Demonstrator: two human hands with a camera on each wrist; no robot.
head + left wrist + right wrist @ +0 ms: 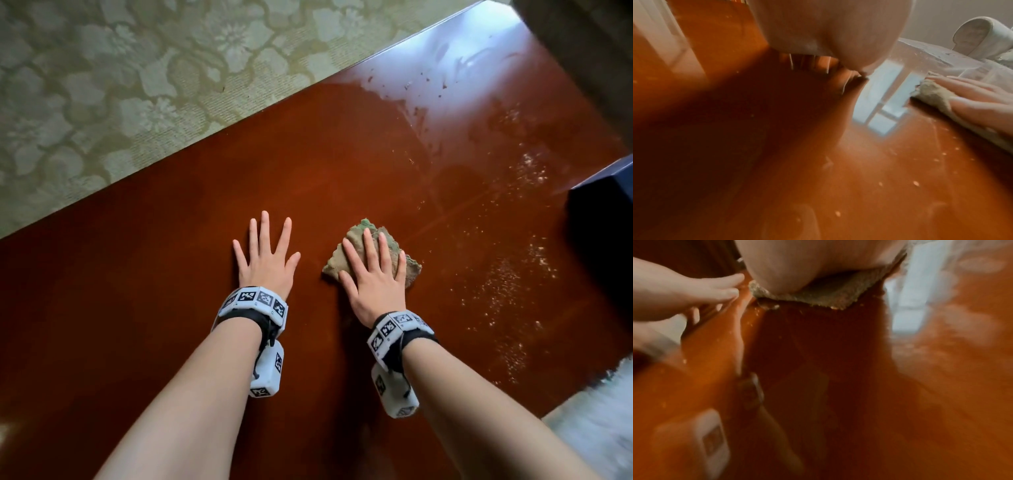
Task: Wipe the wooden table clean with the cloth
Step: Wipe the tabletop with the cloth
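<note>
**Head view: folded cloth is pressed flat**

The cloth is pressed onto the surface under the flat right hand. The left hand lies spread and empty beside it. Being soft and light, the cloth is best held from above by the palm.

Ahead of my right hand's fingers I see bare wooden table, strewn with crumbs. A dark box blocks the way right of them; my flat left hand lies just left.
</note>
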